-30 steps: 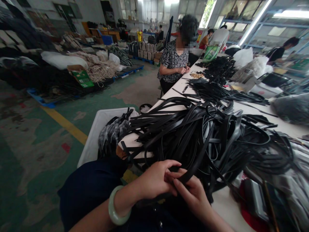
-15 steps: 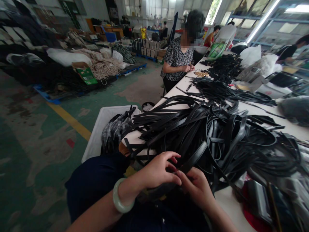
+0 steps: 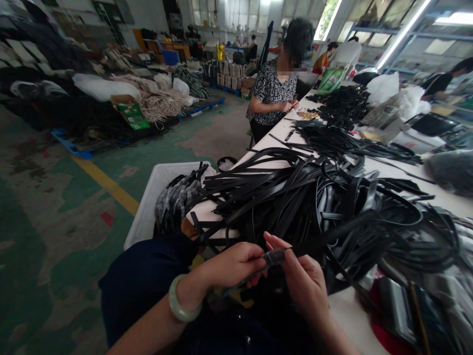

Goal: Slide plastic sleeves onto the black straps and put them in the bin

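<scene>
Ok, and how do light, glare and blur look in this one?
All head view: the tube light glares at upper right; the black straps show a sheen; the held strap looks blurred; the gray bag near the right edge, smeared.

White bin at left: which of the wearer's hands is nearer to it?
Left. The left hand is to the right of the white bin and nearer the camera, holding a dark strip; the right hand is farther right, beyond the left.
</scene>
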`<move>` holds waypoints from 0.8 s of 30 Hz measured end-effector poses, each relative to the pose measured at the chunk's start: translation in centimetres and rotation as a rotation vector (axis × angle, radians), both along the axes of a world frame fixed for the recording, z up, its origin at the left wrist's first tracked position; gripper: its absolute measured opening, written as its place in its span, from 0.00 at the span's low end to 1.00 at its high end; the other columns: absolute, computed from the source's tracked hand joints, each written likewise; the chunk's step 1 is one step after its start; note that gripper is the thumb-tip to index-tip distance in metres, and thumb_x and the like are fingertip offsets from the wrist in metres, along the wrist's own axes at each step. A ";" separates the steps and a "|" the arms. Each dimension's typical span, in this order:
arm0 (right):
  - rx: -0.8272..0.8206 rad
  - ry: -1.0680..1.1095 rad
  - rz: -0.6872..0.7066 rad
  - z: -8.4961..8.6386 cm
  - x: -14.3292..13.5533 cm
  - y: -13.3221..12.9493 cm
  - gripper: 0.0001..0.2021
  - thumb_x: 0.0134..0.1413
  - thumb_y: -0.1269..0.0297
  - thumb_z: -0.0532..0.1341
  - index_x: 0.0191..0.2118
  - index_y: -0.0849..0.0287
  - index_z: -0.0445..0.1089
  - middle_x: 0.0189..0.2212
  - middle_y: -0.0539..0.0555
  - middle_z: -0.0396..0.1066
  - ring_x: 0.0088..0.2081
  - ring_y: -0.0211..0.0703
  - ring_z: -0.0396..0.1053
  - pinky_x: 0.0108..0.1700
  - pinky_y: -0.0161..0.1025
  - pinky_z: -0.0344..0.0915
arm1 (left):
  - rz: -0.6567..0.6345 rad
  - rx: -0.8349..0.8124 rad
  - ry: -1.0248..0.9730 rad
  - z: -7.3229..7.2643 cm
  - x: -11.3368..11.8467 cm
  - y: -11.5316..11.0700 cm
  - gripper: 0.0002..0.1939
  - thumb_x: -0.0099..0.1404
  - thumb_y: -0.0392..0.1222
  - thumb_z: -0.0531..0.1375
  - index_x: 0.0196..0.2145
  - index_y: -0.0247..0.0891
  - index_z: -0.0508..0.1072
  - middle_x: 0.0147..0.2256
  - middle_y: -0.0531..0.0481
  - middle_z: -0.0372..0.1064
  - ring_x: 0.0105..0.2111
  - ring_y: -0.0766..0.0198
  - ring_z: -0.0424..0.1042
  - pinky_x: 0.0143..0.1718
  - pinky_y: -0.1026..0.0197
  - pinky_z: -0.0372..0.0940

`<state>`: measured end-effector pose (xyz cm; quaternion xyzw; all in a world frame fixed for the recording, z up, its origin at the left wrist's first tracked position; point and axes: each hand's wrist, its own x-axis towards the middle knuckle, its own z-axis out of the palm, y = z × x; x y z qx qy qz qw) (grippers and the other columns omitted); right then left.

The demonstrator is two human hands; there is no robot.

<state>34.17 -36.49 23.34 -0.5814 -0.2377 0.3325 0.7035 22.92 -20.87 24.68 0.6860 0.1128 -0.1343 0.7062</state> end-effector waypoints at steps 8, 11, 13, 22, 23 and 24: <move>0.034 0.248 0.005 -0.9 -1.1 -0.2 0.18 0.59 0.54 0.63 0.51 0.55 0.74 0.51 0.58 0.73 0.55 0.53 0.68 0.60 0.51 0.60 | 0.033 0.000 0.010 0.1 0.4 -0.7 0.17 0.69 0.51 0.53 0.35 0.33 0.71 0.23 0.54 0.64 0.22 0.70 0.64 0.24 0.68 0.59; -0.033 0.195 0.077 -1.1 -1.7 -0.5 0.20 0.57 0.54 0.64 0.53 0.55 0.73 0.46 0.56 0.76 0.49 0.53 0.71 0.52 0.48 0.67 | 0.058 0.000 -0.030 0.1 0.3 -1.1 0.14 0.69 0.46 0.53 0.38 0.32 0.72 0.23 0.55 0.63 0.21 0.70 0.63 0.24 0.68 0.59; -0.041 0.201 0.095 -1.3 -2.1 -0.6 0.21 0.58 0.54 0.63 0.55 0.56 0.72 0.43 0.57 0.77 0.46 0.52 0.72 0.48 0.47 0.69 | 0.070 -0.014 -0.016 0.1 0.3 -1.4 0.14 0.68 0.45 0.54 0.36 0.31 0.72 0.22 0.56 0.62 0.20 0.71 0.62 0.23 0.68 0.58; 0.032 -0.020 -0.113 0.3 -0.9 -1.0 0.11 0.59 0.56 0.62 0.40 0.55 0.77 0.43 0.58 0.76 0.41 0.50 0.75 0.43 0.48 0.72 | -0.104 -0.215 -0.086 -0.4 0.3 -0.5 0.17 0.62 0.52 0.63 0.42 0.36 0.72 0.29 0.50 0.72 0.28 0.64 0.72 0.32 0.64 0.66; 0.077 -0.017 -0.208 1.3 0.4 -1.6 0.10 0.60 0.56 0.61 0.39 0.55 0.76 0.41 0.57 0.76 0.40 0.48 0.75 0.44 0.48 0.72 | -0.182 -0.216 -0.065 -0.8 -0.3 0.4 0.18 0.60 0.52 0.64 0.41 0.36 0.72 0.29 0.50 0.73 0.29 0.64 0.72 0.32 0.63 0.67; 0.127 -0.031 -0.327 2.3 2.0 -2.3 0.09 0.61 0.57 0.60 0.39 0.55 0.75 0.39 0.54 0.76 0.39 0.45 0.75 0.45 0.47 0.72 | -0.264 -0.197 -0.029 -1.2 -1.1 1.3 0.17 0.59 0.51 0.65 0.40 0.36 0.72 0.28 0.51 0.73 0.28 0.63 0.72 0.31 0.63 0.67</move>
